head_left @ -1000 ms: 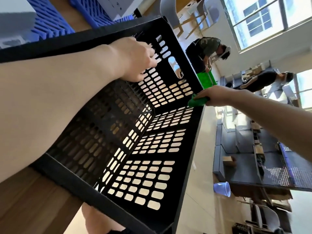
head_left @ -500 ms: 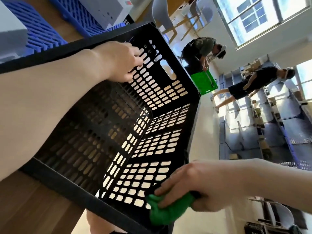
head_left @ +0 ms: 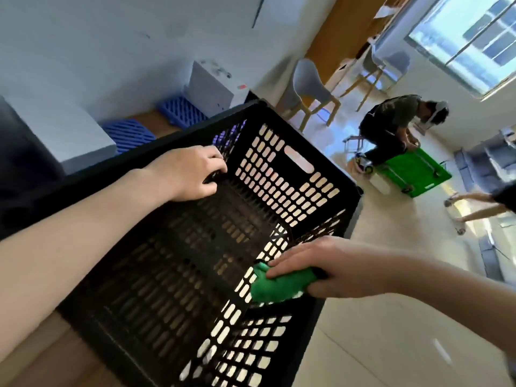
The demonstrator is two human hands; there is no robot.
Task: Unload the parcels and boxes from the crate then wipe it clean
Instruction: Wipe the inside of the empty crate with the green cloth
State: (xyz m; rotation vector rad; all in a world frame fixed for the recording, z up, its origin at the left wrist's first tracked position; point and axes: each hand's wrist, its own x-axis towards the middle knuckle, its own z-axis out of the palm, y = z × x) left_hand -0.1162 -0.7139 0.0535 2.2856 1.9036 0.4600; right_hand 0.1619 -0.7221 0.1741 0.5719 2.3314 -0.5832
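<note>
Black perforated plastic crate (head_left: 308, 149), empty, tipped on the edge of the wooden table (head_left: 42, 358) with its open top toward the viewer. The left hand (head_left: 190, 174) hooks its fingers into the far-left wall and steadies it. The right hand (head_left: 329, 266) clamps a wadded green cloth (head_left: 275, 286) against the right wall's inner face. The wipe would go best with firm strokes along the smooth ribs between the rounded slots, refolding the soft cloth when soiled. White boxes (head_left: 212, 90) stand far left.
</note>
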